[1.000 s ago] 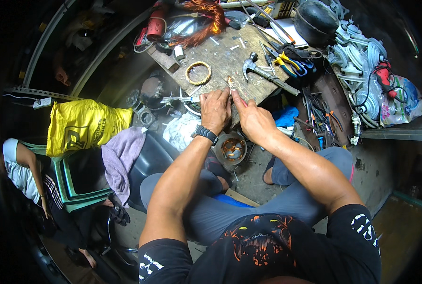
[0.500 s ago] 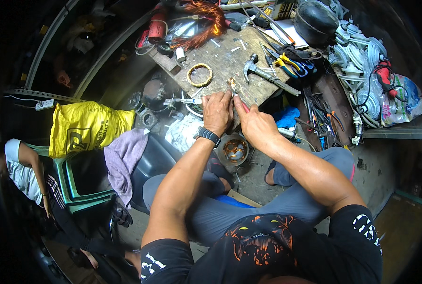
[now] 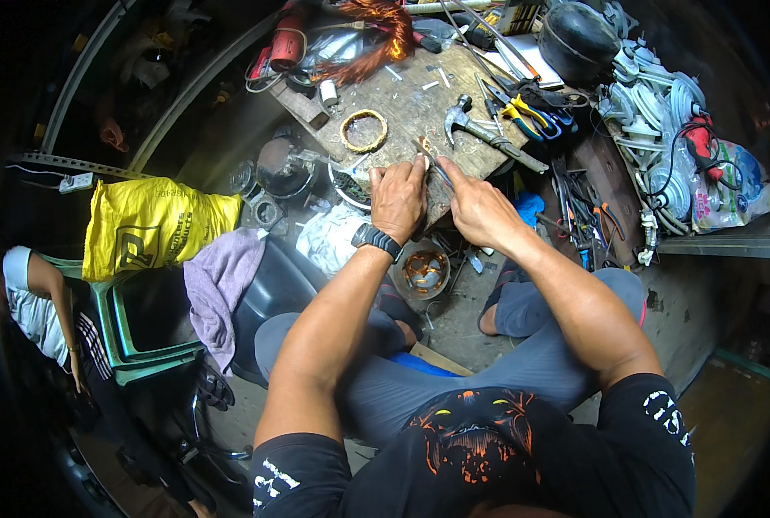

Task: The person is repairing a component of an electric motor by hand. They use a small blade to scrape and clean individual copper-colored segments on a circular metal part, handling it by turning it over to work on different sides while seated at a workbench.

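Note:
At the near edge of the worn wooden board (image 3: pixel 411 95), my left hand (image 3: pixel 398 200) is closed with its fingers bent down; what they hold is hidden. Close beside it, my right hand (image 3: pixel 485 211) grips a slim tool with a flat metal blade (image 3: pixel 431 158), its tip angled away from me over the wood. Small pale scraps lie around the tip. Farther up the board rest a yellowish wrapped ring (image 3: pixel 363 132) and a claw hammer (image 3: pixel 480 134). Below my hands, on the floor, stands a round tub (image 3: pixel 423 270) with coppery and grey pieces inside.
Pliers with yellow and blue handles (image 3: pixel 521 119) lie at the board's right. Copper wire (image 3: pixel 389 39) is heaped at the back. White plastic parts (image 3: pixel 653 95) crowd the far right. At left are a yellow bag (image 3: pixel 156 226), a purple towel (image 3: pixel 223 289) and another person's arm (image 3: pixel 59 302).
My right hand has shifted slightly right and away from me, and the tool's red handle no longer shows. A pale strip left of my left hand is gone from there.

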A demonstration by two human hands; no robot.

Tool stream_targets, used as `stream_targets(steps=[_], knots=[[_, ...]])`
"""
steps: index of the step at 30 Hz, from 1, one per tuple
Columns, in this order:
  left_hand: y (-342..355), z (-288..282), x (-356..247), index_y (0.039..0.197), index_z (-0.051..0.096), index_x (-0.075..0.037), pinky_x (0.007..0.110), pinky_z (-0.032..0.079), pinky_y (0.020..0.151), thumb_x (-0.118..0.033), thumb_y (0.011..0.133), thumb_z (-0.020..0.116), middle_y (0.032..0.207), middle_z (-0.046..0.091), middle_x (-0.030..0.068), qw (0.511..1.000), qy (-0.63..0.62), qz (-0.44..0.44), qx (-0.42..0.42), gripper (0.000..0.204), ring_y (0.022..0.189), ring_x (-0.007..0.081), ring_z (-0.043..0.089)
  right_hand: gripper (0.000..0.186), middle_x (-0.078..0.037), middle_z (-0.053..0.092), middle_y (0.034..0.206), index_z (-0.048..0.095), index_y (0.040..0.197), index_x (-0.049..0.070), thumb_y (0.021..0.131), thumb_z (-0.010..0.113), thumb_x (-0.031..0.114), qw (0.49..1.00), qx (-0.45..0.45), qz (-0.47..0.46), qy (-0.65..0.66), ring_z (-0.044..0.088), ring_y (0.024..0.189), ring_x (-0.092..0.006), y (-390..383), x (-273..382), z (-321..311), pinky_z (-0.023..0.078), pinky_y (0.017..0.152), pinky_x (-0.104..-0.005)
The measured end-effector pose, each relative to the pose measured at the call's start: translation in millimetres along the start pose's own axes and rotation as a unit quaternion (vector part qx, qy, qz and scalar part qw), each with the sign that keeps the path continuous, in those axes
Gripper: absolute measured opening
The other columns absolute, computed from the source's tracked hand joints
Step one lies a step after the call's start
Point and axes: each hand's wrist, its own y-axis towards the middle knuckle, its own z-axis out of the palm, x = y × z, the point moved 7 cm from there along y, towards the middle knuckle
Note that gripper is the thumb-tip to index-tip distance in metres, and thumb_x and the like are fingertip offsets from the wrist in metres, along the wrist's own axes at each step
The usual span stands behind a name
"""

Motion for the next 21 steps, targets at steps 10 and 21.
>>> stream_targets(steps=[10, 21], knots=[[-1, -2, -1, 0.125, 0.065, -0.004, 0.043, 0.040, 0.088, -0.012, 0.088, 0.064, 0.093, 0.064, 0.0086, 1.000, 0.013, -0.005, 0.004, 0.037, 0.095, 0.0255, 0.063, 0.069, -0.034, 0.066, 0.107, 0.031, 0.155, 0.005, 0.090, 0.053, 0.001, 0.999, -0.014, 0.007, 0.030, 0.065, 0.098, -0.0523, -3, 2, 2, 0.052, 0.088, -0.0577], [-3, 0, 4, 0.124, 0.066, -0.006, 0.043, 0.039, 0.086, -0.013, 0.088, 0.067, 0.096, 0.065, 0.0102, 1.000, -0.019, -0.018, -0.004, 0.037, 0.095, 0.0278, 0.064, 0.069, -0.037, 0.066, 0.097, 0.027, 0.156, 0.005, 0.092, 0.053, 0.005, 0.995, -0.014, 0.019, 0.095, 0.066, 0.091, -0.0537, -4, -3, 16, 0.051, 0.083, -0.0607]])
